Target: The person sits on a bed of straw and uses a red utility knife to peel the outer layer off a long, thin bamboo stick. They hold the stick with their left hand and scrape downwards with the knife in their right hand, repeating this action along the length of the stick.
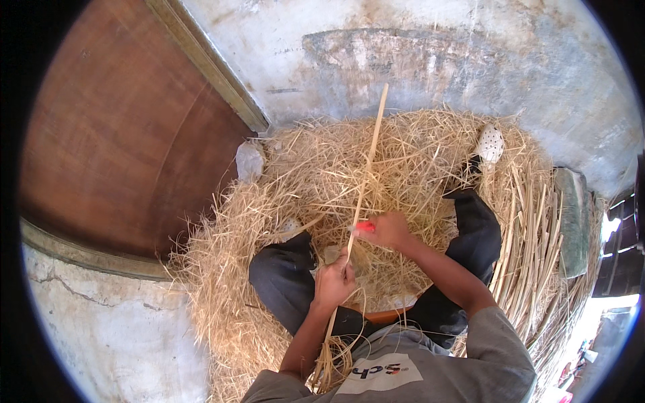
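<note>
Left hand [334, 281]: the grip is closed, pinching a long pale strip [369, 171] between thumb and fingers. The strip lies at a slant over the middle of the scene, its far end raised toward the wall [437, 27], its near part passing through the hand toward the lap. The hold appears meant to keep the strip steady and aligned close to the body.

Right hand [391, 230]: the grip is closed around a small red tool [365, 227], set against or just beside the strip, beyond the left hand. Contact and edge are too small to confirm. The placing suggests that one hand fixes the strip while the other works along it.

Both knees, in dark trousers [285, 272], are spread to left and right, presumably to leave room for the hands between them. A deep heap of shavings [322, 154] lies around the legs. At the right, many strips [527, 228] lie roughly parallel, probably so laid for easy reach, with a greenish slab [571, 221] beside them. A brown door panel [121, 134] stands at the left
</note>
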`<state>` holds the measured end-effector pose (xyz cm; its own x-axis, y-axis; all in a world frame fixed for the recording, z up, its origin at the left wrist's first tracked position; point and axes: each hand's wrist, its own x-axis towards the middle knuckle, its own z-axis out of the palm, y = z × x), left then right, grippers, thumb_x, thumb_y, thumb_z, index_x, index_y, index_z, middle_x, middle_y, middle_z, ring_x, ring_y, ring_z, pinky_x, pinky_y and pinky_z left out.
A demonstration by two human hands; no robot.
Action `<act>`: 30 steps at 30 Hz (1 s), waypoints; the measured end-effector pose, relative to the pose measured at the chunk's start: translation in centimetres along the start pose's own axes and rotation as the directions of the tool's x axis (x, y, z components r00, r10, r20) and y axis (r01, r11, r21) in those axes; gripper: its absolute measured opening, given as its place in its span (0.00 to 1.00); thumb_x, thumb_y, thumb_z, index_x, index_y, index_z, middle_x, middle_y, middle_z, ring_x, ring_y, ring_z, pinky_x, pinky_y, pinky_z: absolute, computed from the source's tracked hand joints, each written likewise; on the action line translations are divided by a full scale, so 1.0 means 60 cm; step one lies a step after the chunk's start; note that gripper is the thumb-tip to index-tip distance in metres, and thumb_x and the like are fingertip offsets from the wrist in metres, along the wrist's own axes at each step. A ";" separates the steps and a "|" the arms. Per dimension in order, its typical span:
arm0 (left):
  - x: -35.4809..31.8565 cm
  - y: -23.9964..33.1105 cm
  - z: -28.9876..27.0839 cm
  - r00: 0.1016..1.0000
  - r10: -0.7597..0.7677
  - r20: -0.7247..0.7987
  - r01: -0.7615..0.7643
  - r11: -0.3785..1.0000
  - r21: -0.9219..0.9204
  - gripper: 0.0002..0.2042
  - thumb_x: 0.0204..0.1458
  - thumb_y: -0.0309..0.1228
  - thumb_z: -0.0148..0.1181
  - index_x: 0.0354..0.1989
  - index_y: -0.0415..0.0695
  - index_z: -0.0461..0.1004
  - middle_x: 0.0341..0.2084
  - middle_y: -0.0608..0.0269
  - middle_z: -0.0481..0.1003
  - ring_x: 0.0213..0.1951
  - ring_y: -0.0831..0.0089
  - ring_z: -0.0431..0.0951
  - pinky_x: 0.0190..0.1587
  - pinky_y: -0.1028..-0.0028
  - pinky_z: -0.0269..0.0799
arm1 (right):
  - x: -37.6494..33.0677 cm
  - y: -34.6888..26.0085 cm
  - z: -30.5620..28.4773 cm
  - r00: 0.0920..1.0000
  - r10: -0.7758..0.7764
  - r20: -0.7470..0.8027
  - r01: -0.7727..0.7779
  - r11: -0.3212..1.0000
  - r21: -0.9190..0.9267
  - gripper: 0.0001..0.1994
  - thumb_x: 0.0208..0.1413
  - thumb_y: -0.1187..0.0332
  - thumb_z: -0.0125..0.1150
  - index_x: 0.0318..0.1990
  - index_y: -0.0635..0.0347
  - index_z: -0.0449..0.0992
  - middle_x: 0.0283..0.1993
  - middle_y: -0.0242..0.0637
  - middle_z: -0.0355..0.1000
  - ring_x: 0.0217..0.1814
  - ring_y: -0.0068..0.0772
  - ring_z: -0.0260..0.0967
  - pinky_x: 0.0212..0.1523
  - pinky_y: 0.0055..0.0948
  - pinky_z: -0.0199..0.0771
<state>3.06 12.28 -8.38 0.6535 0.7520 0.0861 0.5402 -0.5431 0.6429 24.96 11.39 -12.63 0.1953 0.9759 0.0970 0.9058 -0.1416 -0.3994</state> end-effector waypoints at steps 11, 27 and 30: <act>0.001 0.017 0.008 0.994 0.013 0.109 -0.016 0.999 0.031 0.21 0.49 0.26 0.55 0.53 0.34 0.70 0.17 0.47 0.73 0.19 0.54 0.76 0.22 0.62 0.70 | 0.057 0.091 -0.027 0.912 0.381 -0.149 -0.327 0.897 0.296 0.38 0.49 0.28 0.47 0.21 0.62 0.78 0.12 0.44 0.66 0.18 0.45 0.70 0.21 0.44 0.68; 0.000 0.019 -0.005 0.991 -0.106 0.076 0.117 0.980 -0.161 0.20 0.52 0.27 0.55 0.54 0.39 0.71 0.16 0.49 0.71 0.15 0.63 0.73 0.21 0.67 0.68 | 0.011 0.026 -0.036 0.978 0.136 0.155 -0.162 0.972 0.172 0.36 0.47 0.28 0.48 0.19 0.57 0.78 0.14 0.45 0.68 0.18 0.45 0.70 0.21 0.41 0.68; 0.011 0.020 -0.011 0.998 -0.058 0.031 0.060 0.997 -0.055 0.20 0.50 0.26 0.54 0.54 0.39 0.71 0.16 0.48 0.71 0.17 0.57 0.74 0.21 0.65 0.69 | -0.028 -0.018 -0.005 0.988 -0.137 0.075 0.132 0.989 0.065 0.37 0.48 0.28 0.47 0.18 0.57 0.77 0.12 0.44 0.67 0.16 0.44 0.69 0.20 0.40 0.67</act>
<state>3.78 12.35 -7.03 0.6371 0.7703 0.0253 0.5483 -0.4760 0.6876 23.74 9.84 -12.11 0.0407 0.9958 0.0823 0.8973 -0.0002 -0.4414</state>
